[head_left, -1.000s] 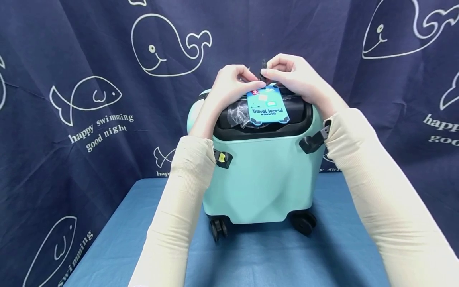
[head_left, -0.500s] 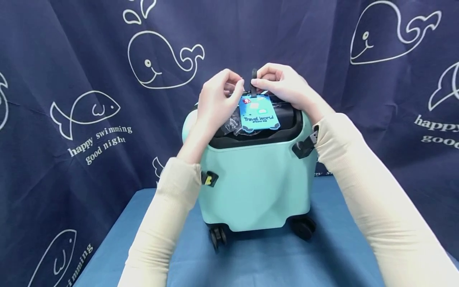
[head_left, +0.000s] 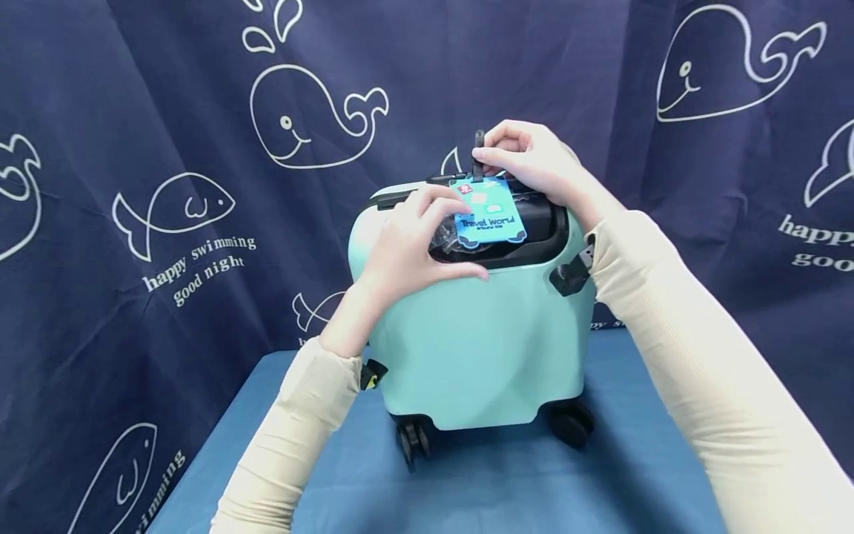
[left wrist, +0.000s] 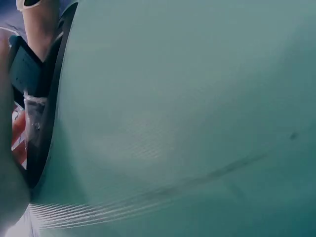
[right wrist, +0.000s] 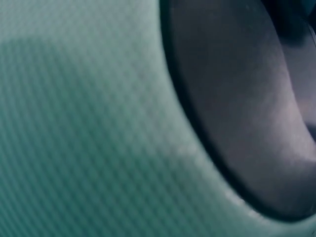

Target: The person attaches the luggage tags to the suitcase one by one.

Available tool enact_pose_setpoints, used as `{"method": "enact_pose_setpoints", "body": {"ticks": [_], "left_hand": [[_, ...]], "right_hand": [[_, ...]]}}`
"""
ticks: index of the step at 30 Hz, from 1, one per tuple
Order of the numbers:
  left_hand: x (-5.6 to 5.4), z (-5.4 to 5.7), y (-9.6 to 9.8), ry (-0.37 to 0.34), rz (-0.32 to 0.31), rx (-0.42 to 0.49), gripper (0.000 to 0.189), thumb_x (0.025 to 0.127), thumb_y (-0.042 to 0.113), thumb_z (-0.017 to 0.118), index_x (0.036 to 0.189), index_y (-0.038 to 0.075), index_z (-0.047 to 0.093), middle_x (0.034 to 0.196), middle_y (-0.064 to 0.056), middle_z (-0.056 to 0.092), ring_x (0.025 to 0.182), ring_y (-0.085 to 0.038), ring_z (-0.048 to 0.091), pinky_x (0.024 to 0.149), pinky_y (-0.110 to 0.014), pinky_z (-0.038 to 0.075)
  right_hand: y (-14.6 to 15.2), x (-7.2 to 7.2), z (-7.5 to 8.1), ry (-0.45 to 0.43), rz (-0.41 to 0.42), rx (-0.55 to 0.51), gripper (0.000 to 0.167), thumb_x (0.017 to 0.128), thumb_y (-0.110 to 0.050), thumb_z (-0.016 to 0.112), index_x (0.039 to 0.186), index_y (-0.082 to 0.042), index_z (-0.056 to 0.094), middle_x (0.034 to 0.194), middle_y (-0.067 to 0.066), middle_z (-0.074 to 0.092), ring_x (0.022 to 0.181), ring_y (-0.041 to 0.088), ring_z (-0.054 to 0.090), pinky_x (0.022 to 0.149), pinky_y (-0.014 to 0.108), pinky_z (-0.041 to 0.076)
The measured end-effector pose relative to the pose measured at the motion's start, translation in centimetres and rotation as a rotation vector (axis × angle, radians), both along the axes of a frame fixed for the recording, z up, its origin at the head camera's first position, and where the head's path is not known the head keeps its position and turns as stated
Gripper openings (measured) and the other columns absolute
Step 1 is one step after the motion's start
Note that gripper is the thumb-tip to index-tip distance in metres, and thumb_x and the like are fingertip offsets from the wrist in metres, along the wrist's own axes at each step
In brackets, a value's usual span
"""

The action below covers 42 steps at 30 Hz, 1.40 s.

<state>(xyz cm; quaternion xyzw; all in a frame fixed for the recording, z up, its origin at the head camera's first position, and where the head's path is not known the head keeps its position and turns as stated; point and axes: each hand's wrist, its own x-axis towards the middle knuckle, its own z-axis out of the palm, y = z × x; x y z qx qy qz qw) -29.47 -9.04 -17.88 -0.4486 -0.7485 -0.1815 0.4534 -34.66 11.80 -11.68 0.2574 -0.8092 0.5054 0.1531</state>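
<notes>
A mint-green suitcase [head_left: 480, 348] stands upright, its black handle recess at the top. A blue luggage tag [head_left: 500, 222] printed "Travel World" lies over that recess. From the tag's upper edge rises a black strap [head_left: 478, 157], which my right hand [head_left: 530, 156] pinches between thumb and fingers. My left hand [head_left: 414, 248] is spread at the tag's left side, fingertips at its edge and thumb stretched along the suitcase front. The left wrist view shows the tag [left wrist: 25, 69] at its left edge; the right wrist view holds mostly suitcase shell [right wrist: 74, 123] and the dark recess [right wrist: 222, 108].
Crumpled clear plastic wrap [head_left: 445, 236] clings to the handle area. Black caster wheels [head_left: 570, 424] carry the suitcase on a blue-covered table [head_left: 440, 504]. A navy curtain [head_left: 200, 111] with white whale and fish drawings hangs behind and to the left.
My left hand has moved from beside the strap down to the tag's left side, and its fingers have spread. My right hand keeps its pinch on the strap. The camera view has shifted slightly.
</notes>
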Motion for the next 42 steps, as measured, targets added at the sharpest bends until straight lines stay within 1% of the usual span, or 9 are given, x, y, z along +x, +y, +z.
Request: {"method": "enact_pose_setpoints", "body": {"ticks": [2, 4, 6, 8, 15, 23, 31, 36, 42], "left_hand": [[-0.2, -0.2, 0.1, 0.035, -0.017, 0.007, 0.043, 0.072, 0.034, 0.080, 0.103, 0.010, 0.063, 0.110, -0.007, 0.058, 0.103, -0.022, 0.056, 0.088, -0.035, 0.044], [-0.4, -0.3, 0.2, 0.061, -0.050, 0.041, 0.022, 0.078, 0.015, 0.072, 0.097, 0.009, 0.066, 0.105, -0.008, 0.061, 0.098, -0.023, 0.057, 0.086, -0.033, 0.045], [-0.5, -0.4, 0.3, 0.082, -0.088, 0.074, 0.018, 0.077, 0.002, 0.063, 0.093, 0.007, 0.068, 0.100, -0.008, 0.062, 0.097, -0.024, 0.057, 0.087, -0.033, 0.044], [-0.6, -0.4, 0.3, 0.098, -0.121, 0.105, 0.020, 0.076, -0.003, 0.060, 0.091, 0.006, 0.069, 0.096, -0.010, 0.064, 0.095, -0.024, 0.059, 0.087, -0.031, 0.045], [-0.8, -0.6, 0.1, 0.080, -0.179, 0.175, 0.021, 0.077, -0.006, 0.061, 0.094, 0.003, 0.070, 0.094, -0.012, 0.064, 0.095, -0.022, 0.063, 0.088, -0.029, 0.047], [-0.8, -0.7, 0.2, 0.095, -0.183, 0.268, 0.018, 0.082, -0.006, 0.061, 0.094, 0.003, 0.071, 0.095, -0.012, 0.066, 0.098, -0.023, 0.063, 0.088, -0.025, 0.048], [-1.3, -0.7, -0.2, 0.145, -0.214, 0.232, 0.014, 0.084, -0.002, 0.062, 0.091, 0.005, 0.072, 0.091, -0.011, 0.067, 0.091, -0.021, 0.065, 0.083, -0.029, 0.050], [-1.6, -0.9, -0.6, 0.137, -0.247, 0.202, 0.014, 0.084, -0.001, 0.062, 0.091, 0.006, 0.072, 0.089, -0.011, 0.067, 0.090, -0.020, 0.065, 0.083, -0.029, 0.049], [-1.6, -0.9, -0.7, 0.127, -0.259, 0.184, 0.017, 0.082, -0.002, 0.061, 0.092, 0.007, 0.073, 0.087, -0.010, 0.067, 0.088, -0.018, 0.064, 0.082, -0.030, 0.048]], "right_hand": [[0.1, 0.0, 0.0, -0.003, 0.004, -0.014, 0.017, 0.087, -0.029, 0.066, 0.092, -0.015, 0.058, 0.071, -0.013, 0.065, 0.075, 0.005, 0.060, 0.071, 0.018, 0.041], [0.1, -0.1, -0.1, -0.003, 0.007, -0.021, 0.016, 0.087, -0.028, 0.066, 0.092, -0.015, 0.058, 0.072, -0.014, 0.066, 0.074, 0.004, 0.061, 0.071, 0.018, 0.042], [0.0, -0.1, 0.0, 0.007, 0.001, -0.008, 0.016, 0.088, -0.028, 0.066, 0.092, -0.016, 0.057, 0.072, -0.015, 0.066, 0.074, 0.003, 0.061, 0.072, 0.017, 0.041], [-0.1, -0.1, 0.0, 0.022, -0.009, 0.017, 0.016, 0.088, -0.030, 0.065, 0.092, -0.016, 0.057, 0.073, -0.016, 0.066, 0.074, 0.003, 0.060, 0.074, 0.017, 0.040], [-0.5, -0.5, 0.0, 0.060, 0.005, 0.040, 0.015, 0.089, -0.025, 0.064, 0.092, -0.013, 0.055, 0.070, -0.014, 0.064, 0.069, 0.002, 0.062, 0.073, 0.018, 0.044], [-0.7, -0.9, 0.5, 0.062, -0.071, 0.142, 0.020, 0.089, -0.032, 0.064, 0.093, -0.014, 0.057, 0.067, -0.013, 0.064, 0.070, 0.002, 0.062, 0.076, 0.018, 0.042], [-0.9, -1.1, 0.7, 0.020, -0.137, 0.211, 0.025, 0.088, -0.036, 0.063, 0.096, -0.012, 0.061, 0.064, -0.016, 0.062, 0.071, 0.004, 0.057, 0.078, 0.020, 0.037], [-1.0, -1.3, 0.8, -0.015, -0.209, 0.328, 0.038, 0.088, -0.042, 0.060, 0.106, -0.009, 0.067, 0.074, -0.013, 0.064, 0.079, 0.006, 0.054, 0.078, 0.020, 0.036], [-1.0, -1.3, 0.9, -0.080, -0.209, 0.415, 0.045, 0.087, -0.048, 0.058, 0.112, -0.013, 0.070, 0.080, -0.012, 0.065, 0.084, 0.009, 0.051, 0.075, 0.021, 0.037]]}}
